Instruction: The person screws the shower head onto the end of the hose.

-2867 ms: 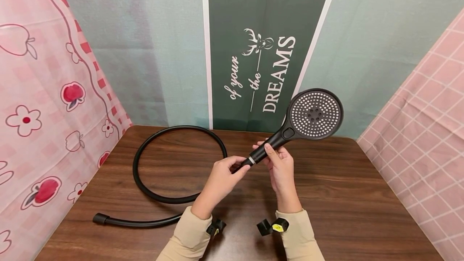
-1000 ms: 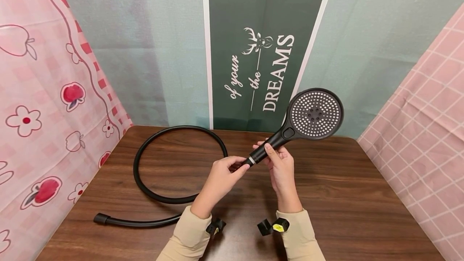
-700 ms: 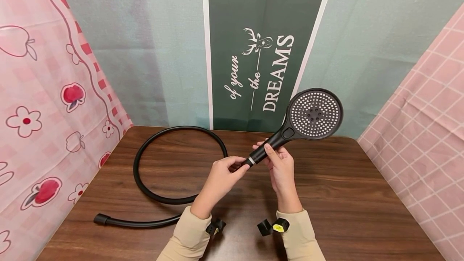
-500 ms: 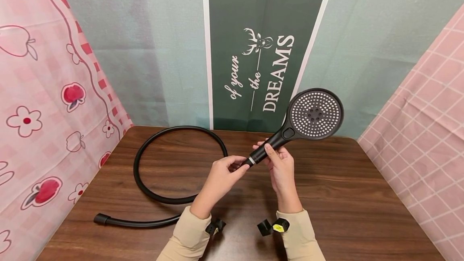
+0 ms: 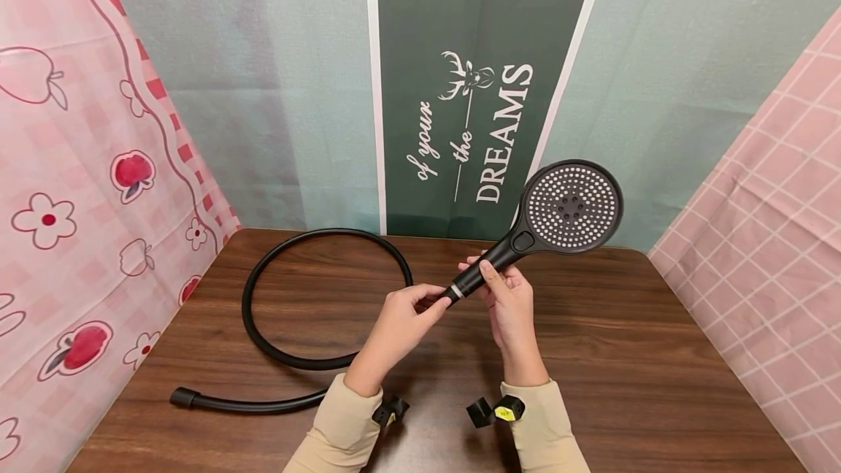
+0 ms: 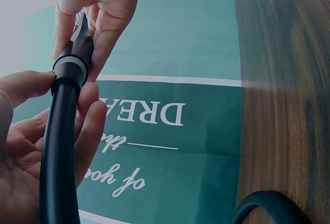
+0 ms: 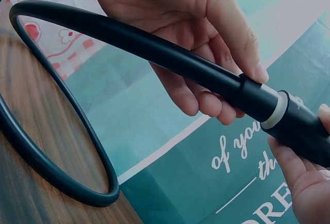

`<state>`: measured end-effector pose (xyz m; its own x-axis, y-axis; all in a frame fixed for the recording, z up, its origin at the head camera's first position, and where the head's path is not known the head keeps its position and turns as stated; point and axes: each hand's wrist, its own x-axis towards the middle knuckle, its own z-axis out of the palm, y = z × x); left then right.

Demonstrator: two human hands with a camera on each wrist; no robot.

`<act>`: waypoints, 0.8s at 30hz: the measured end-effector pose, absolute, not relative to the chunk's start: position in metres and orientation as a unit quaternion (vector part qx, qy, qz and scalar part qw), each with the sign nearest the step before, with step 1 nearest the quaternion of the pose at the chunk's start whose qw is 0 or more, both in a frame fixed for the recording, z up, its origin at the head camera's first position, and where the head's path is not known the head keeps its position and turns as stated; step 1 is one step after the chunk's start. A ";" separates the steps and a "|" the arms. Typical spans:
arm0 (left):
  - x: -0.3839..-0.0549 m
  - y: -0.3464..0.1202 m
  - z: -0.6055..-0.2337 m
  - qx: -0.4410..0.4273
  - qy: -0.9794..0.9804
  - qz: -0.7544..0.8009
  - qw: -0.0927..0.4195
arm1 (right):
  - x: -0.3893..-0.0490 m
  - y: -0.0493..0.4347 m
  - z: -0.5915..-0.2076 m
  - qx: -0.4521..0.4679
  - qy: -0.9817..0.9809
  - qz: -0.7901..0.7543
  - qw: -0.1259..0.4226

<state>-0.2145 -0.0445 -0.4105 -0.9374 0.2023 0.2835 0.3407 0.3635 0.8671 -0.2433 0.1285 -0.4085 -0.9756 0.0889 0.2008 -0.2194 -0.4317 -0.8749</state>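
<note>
A black hand shower [image 5: 573,206] is held up over the table, tilted, its round face of pale nozzles toward the head camera. My right hand [image 5: 509,309] grips its handle, thumb on top and fingers behind. At the handle's lower end my left hand [image 5: 409,320] pinches the collar [image 7: 252,98] of a black shower hose [image 6: 61,152] between thumb and fingers. Collar and handle are in line, with a pale ring [image 7: 281,109] showing at the joint. In the left wrist view the hose runs down past the left palm.
The hose loops over the brown wooden table [image 5: 624,356] at left. Its free end [image 5: 185,396] lies near the left front. Behind stands a green cloth backdrop [image 5: 315,93], with pink cloths [image 5: 66,261] at both sides. A small black camera is strapped to each wrist.
The left thumb and fingers have shifted very slightly at the collar, and the hose loop has crept a little right. The right hand and hand shower stay in place.
</note>
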 end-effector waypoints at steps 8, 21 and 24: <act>-0.214 -0.044 -0.410 -0.167 -0.825 -0.535 0.070 | -0.244 0.129 -0.409 0.063 -0.525 0.844 0.092; -0.215 -0.045 -0.411 -0.165 -0.826 -0.536 0.062 | -0.244 0.129 -0.409 0.060 -0.521 0.846 0.093; -0.215 -0.046 -0.412 -0.162 -0.825 -0.539 0.051 | -0.244 0.129 -0.409 0.059 -0.522 0.846 0.093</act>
